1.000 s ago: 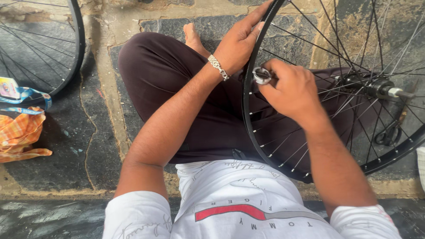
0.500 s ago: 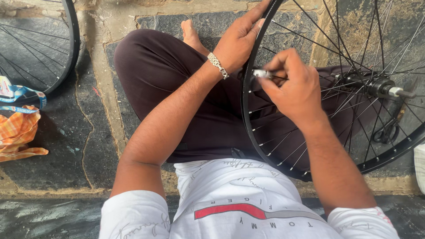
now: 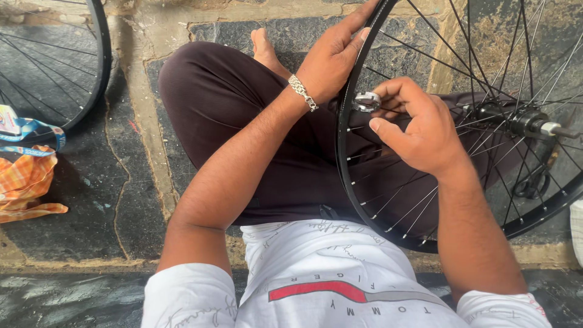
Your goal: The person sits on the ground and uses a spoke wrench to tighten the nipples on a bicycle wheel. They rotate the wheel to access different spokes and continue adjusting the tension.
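From the head view, the bicycle wheel stands upright on edge over the person's lap, its axle pointing right. The left hand grips the far rim. The right hand pinches a small round metal spoke tool just inside the rim. A second wheel lies far left on the stone floor.
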